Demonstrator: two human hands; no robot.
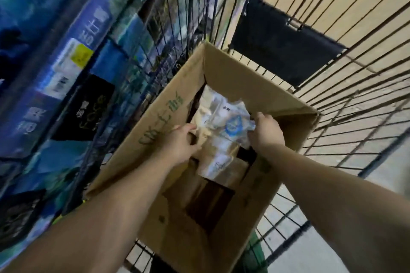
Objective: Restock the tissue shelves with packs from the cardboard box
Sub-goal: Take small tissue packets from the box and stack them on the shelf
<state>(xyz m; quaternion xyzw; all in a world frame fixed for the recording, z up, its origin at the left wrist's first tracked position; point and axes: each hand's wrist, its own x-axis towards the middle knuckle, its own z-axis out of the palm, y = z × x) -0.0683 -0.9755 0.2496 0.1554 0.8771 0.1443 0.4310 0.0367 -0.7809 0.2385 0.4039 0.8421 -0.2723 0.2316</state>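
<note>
An open cardboard box [221, 73] stands in a wire cart, its inside mostly dark. Near the top of the box is a tissue pack [224, 122] in white and beige plastic with a pale blue logo. My left hand [179, 142] reaches in from the left wall and its fingers curl round the pack's left edge. My right hand [266, 131] grips the crumpled plastic at the pack's right side. Both forearms stretch down into the box. The lower part of the pack is hidden in shadow.
The wire cart [355, 95] surrounds the box, with a black panel [284, 44] on its far side. Blue packs with price labels fill the shelves [66, 55] on the left. Tan floor tiles show through the wires on the right.
</note>
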